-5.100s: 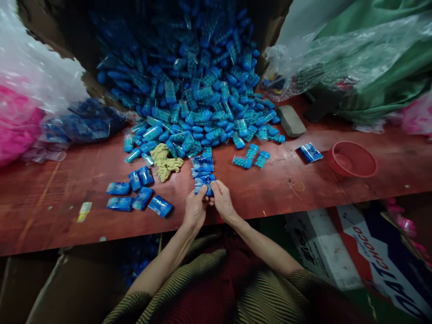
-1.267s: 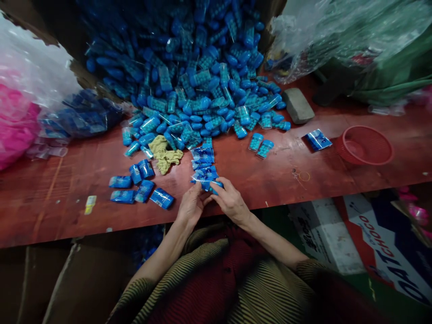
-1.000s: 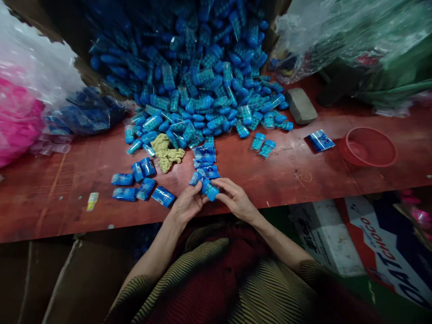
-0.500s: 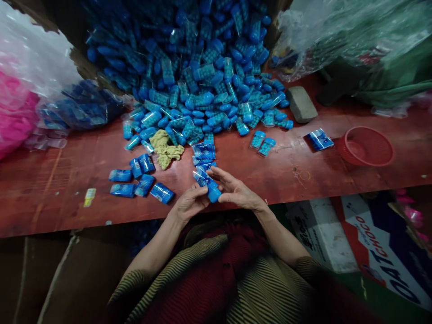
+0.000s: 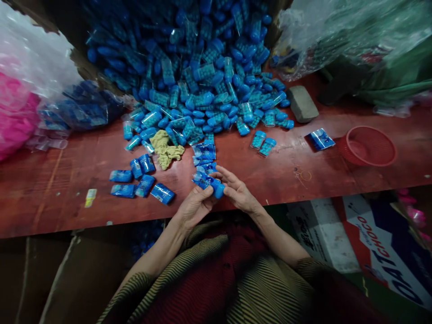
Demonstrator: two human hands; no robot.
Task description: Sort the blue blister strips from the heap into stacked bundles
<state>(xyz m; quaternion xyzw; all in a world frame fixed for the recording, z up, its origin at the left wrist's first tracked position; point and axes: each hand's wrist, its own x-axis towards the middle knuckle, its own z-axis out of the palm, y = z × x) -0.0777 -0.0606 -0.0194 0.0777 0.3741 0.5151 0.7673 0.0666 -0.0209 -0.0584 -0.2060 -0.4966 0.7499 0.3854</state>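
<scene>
And here's the bottle, blue cap facing the person, up by the mid front edge of the worktop, w/ a shiny blue wrapper against its far end. L hand has it pinched, thumb on top, fingers tucked underneath; R hand comes at it from the other side, fingers apart & loosely curled, thumb by the cap, tho whether it's actually gripping is hard to tell, pic's dim. Just beyond, more blue wrappers lie in line, heading for the big heap of bottles at the back edge. Two bottles sit apart, R of those wrappers. Six wrapped bottles grouped twd the L end, yellowish cloth btwn them & the wrappers. Twd the R end: grey block, blue packet, red basket.
</scene>
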